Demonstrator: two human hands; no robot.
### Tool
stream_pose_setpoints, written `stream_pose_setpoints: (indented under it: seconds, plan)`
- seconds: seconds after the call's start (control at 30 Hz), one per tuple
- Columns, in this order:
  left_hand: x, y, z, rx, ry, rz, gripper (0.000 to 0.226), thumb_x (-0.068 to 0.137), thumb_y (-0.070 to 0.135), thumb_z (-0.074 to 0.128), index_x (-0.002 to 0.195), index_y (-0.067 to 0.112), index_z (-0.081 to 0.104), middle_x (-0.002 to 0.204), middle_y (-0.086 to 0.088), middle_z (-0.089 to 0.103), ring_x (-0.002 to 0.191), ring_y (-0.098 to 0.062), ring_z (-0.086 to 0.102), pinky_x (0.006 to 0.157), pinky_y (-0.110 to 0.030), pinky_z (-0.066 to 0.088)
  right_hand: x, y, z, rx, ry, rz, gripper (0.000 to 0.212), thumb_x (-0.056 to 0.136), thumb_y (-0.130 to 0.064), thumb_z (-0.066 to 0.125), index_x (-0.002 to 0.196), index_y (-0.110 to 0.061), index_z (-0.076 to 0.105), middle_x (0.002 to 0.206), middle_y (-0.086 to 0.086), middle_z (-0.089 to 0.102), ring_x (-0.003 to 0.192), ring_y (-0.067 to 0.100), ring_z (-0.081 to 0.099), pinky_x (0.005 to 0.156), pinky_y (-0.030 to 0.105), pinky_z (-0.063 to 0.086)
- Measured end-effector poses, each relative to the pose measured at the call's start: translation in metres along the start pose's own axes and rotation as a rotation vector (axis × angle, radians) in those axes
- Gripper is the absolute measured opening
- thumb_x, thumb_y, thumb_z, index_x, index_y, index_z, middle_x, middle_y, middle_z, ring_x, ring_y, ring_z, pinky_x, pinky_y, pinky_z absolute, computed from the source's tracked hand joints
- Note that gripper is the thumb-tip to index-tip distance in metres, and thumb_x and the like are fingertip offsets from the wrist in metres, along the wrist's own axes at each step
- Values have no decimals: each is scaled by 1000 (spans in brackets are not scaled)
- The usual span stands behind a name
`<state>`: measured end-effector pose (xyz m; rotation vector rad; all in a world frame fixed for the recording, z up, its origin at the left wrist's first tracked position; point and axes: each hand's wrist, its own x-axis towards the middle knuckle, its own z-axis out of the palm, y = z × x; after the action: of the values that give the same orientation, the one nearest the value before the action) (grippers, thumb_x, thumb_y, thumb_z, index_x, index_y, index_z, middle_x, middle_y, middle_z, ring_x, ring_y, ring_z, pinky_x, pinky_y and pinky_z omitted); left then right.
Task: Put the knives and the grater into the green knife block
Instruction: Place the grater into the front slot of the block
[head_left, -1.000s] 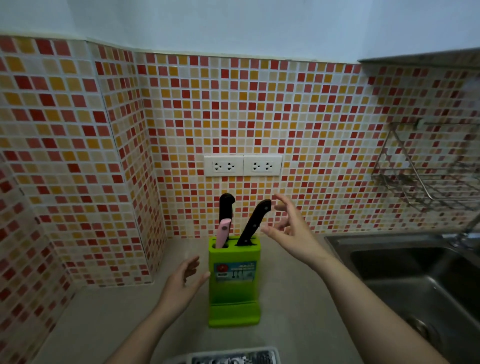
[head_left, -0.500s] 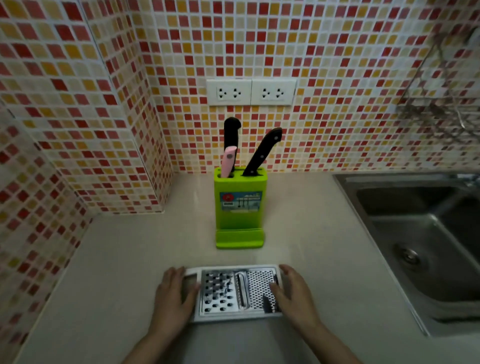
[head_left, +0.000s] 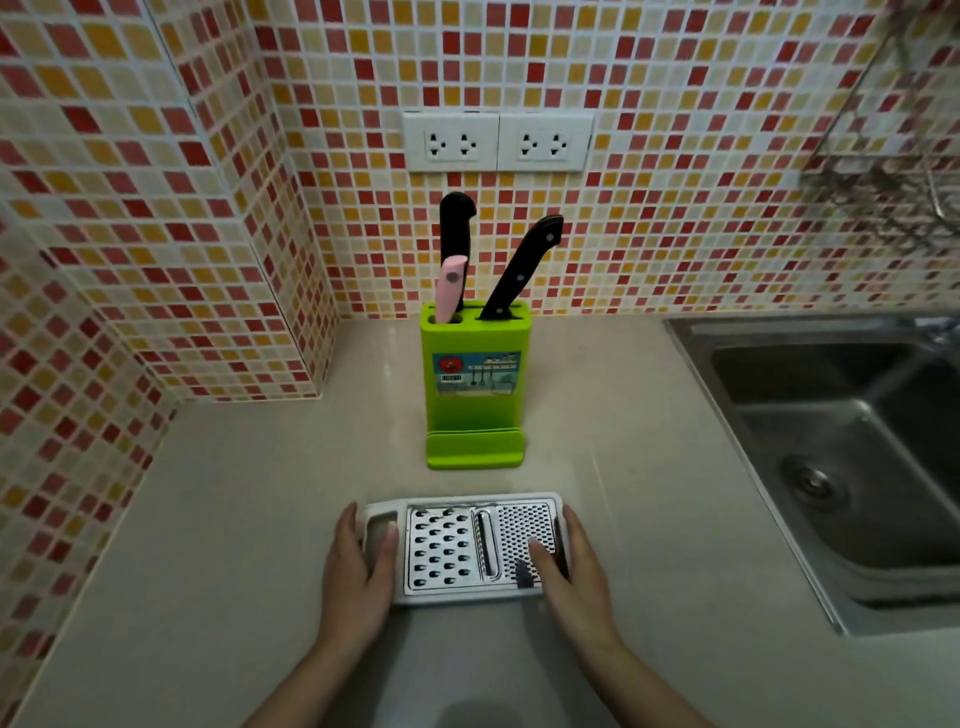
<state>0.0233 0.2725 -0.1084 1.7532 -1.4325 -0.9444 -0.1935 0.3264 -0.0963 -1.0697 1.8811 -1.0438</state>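
Observation:
The green knife block (head_left: 475, 395) stands upright on the counter near the tiled back wall. Three knives stick out of its top: a tall black-handled knife (head_left: 454, 223), a short pink-handled knife (head_left: 450, 286) in front of it, and a black-handled knife (head_left: 524, 267) leaning right. A flat metal grater (head_left: 457, 548) with a white frame lies on the counter in front of the block. My left hand (head_left: 358, 577) grips its left end at the handle opening, thumb on top. My right hand (head_left: 571, 577) grips its right end, thumb on the fine mesh.
A steel sink (head_left: 841, 447) is set into the counter at the right. A wire rack (head_left: 883, 156) hangs on the wall above it. Two white sockets (head_left: 497, 141) sit on the wall behind the block. A tiled wall corner (head_left: 291, 291) juts out at the left.
One second ago both hands were up beside the block. They have dropped to the grater's two ends, and the view has tilted down. Over the last half second they barely moved.

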Motion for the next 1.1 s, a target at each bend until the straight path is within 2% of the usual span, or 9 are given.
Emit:
stream_pose_setpoints:
  seconds: [0.1,0.3,0.4,0.5,0.63,0.73,0.8,1.0,1.1]
  plan:
    - [0,10,0,-178,3,-37,65,89,36,51,144,13,24,151,-12,33,129,-11,34,110,-30,25,2,-3,-4,77,33,16,59,84,-14,67,137,-13,42,138,2,50,119,5,43,99,15,28]
    - [20,45,-7,-224,98,36,78,78,52,53,143,15,29,148,-7,32,134,-19,35,113,-34,26,22,-26,-11,115,143,-8,75,80,-14,71,143,-9,32,147,8,38,134,18,35,111,24,22]
    - [36,66,-8,-190,134,110,68,86,43,54,143,15,30,143,-9,29,130,-18,34,109,-27,22,40,-47,-16,152,147,-34,76,81,-15,70,145,-9,29,147,11,34,135,23,35,116,35,25]
    - [56,86,-10,-241,120,144,62,89,37,56,142,17,33,139,-4,31,122,-10,36,106,-25,24,59,-68,-22,175,188,-70,66,80,-13,71,139,-7,41,132,13,38,124,25,44,109,29,30]
    - [79,104,-13,-324,107,200,57,88,32,58,140,19,37,139,-3,35,123,-14,41,105,-31,31,79,-88,-27,230,184,-131,61,81,-12,69,136,-9,43,125,6,34,116,21,47,101,26,34]
    - [92,109,-13,-377,87,257,54,88,26,60,136,22,36,139,-4,41,127,-20,44,109,-44,38,90,-93,-24,253,175,-152,68,80,-11,70,139,-8,36,137,9,30,126,25,42,110,41,35]
    - [98,108,-11,-415,53,249,59,88,25,60,139,23,31,144,-5,41,131,-21,41,111,-49,36,95,-94,-20,274,165,-167,68,80,-11,70,138,-12,34,136,4,31,127,24,42,110,41,35]
    - [110,90,0,-462,18,191,66,87,20,61,142,24,26,149,-5,37,136,-20,37,113,-52,34,102,-89,-11,267,141,-172,72,80,-8,70,139,-15,30,128,-6,30,128,20,41,113,45,33]
    - [114,79,7,-474,10,152,65,87,15,61,142,20,27,148,-3,38,135,-19,39,113,-50,33,107,-83,-7,247,141,-165,74,80,-5,69,140,-10,28,133,-1,30,132,22,38,114,46,31]
